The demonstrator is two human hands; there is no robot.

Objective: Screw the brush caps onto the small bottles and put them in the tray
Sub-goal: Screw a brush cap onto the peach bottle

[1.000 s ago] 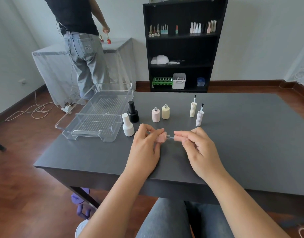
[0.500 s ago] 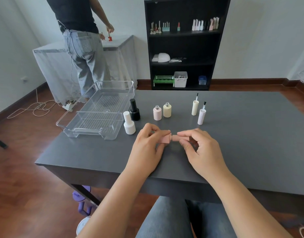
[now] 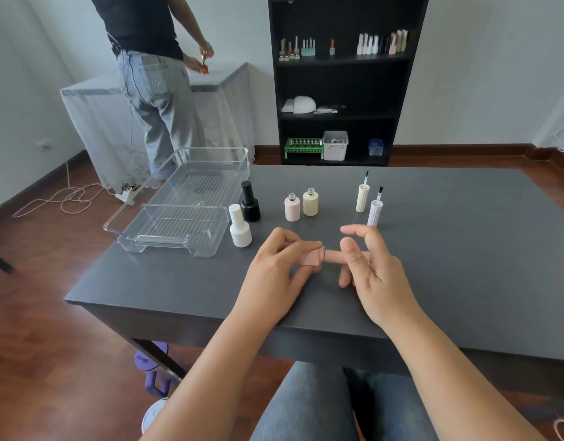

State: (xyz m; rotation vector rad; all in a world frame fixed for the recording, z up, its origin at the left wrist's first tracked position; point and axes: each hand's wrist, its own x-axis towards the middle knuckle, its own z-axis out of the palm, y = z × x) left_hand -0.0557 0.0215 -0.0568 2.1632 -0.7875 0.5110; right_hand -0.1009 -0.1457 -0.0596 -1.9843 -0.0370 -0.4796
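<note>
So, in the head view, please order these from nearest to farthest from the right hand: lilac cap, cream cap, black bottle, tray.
From the right hand:
1. Lilac cap, just beyond the fingertips.
2. Cream cap, a little farther back.
3. Black bottle, off to the left.
4. Tray, farthest left, at the table's corner.

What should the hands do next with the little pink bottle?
Probably take hold of the pink brush cap again and twist it tighter. The left hand grips the small pink bottle on its side, a thin dark gap shows where cap meets bottle, and the right hand has its fingers spread, only loosely touching the cap. The clear plastic tray comes afterwards.
</note>
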